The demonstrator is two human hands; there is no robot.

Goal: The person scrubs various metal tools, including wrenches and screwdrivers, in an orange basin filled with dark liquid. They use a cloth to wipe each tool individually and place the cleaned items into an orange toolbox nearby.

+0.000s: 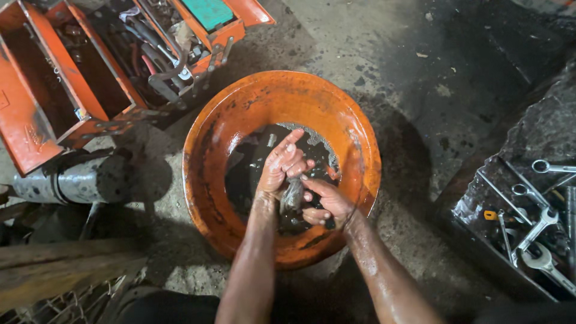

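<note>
The concrete floor (414, 78) fills the view, grey, stained dark and wet in patches. On it at the upper left stands an open orange cantilever toolbox (72, 84), its trays folded out and crowded with grimy hand tools; a teal block (210, 12) lies in the top tray. In the middle of the floor sits a wide orange basin (207, 180), round, smeared with black grime on its inner wall and holding a shallow pool of dark, dirty liquid (252, 168) at the bottom. Just left of the basin lies a grey metal cylinder (78, 180) on its side, and below it a weathered wooden plank (60, 270). At the right edge a dark tray (480, 240) carries a scatter of chrome spanners (537, 231).

Both bare forearms reach down into the basin, wet and shiny. The left hand (282, 168) is over the liquid with its fingers (292, 141) stretched forward and loosely together, the palm pressed against a small grey, grime-coated part (292, 195). The right hand (324, 204) meets it from the other side, its fingers (312, 215) curled around that same part. So the part sits gripped between the two hands, just above the dark liquid, near the basin's centre. What kind of part it is cannot be told.
</note>
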